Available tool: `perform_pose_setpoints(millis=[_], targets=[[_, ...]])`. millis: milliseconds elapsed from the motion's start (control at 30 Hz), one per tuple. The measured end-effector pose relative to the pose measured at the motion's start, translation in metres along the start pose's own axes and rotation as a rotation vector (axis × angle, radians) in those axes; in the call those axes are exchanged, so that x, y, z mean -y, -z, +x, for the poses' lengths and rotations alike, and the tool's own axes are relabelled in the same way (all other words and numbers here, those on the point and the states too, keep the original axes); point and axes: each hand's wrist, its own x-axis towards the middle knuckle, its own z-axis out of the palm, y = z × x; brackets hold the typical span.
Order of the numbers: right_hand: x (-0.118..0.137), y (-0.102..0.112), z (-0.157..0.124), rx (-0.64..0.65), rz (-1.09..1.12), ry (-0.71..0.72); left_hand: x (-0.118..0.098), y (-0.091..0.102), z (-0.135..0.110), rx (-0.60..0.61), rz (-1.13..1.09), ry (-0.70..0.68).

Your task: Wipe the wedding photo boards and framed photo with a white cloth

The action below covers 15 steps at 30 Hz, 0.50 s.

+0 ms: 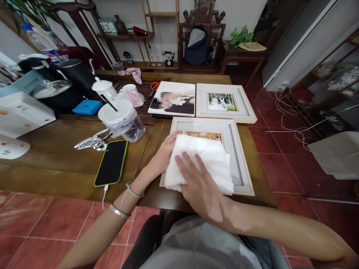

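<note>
A white cloth [207, 160] lies folded over a pale wooden picture frame [244, 164] at the table's near edge. Flat on the cloth, with fingers stretched out, rests my right hand [198, 183]. My left hand [165, 153] lies along the frame's left side, its fingers extended at the cloth's edge. Part of the golden picture shows above the cloth; the rest is covered. Behind it are a second frame [246, 104] with an outdoor photo and a white-edged photo panel [171, 99].
To the left lie a phone [111, 162] on a charging cable, silver scissors [94, 140] and a lidded cup [117, 116] in a plastic bag. Orange-handled scissors [155, 86], a blue box [87, 107] and a black pot [57, 97] stand farther back. Loose cables [294, 119] trail across the floor at right.
</note>
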Motion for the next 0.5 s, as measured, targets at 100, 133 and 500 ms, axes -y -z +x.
perform_pose_setpoints(millis=[100, 133, 500], targets=[[-0.017, 0.006, 0.003, 0.13, 0.085, -0.004, -0.003, -0.001, 0.002, 0.007, 0.016, 0.032], [-0.025, 0.008, 0.003, 0.161, 0.116, -0.003, -0.004, -0.001, 0.003, 0.009, 0.023, 0.041], [-0.129, 0.044, -0.019, 0.026, 0.366, -0.063, 0.005, -0.01, 0.0, -0.026, 0.117, 0.088]])
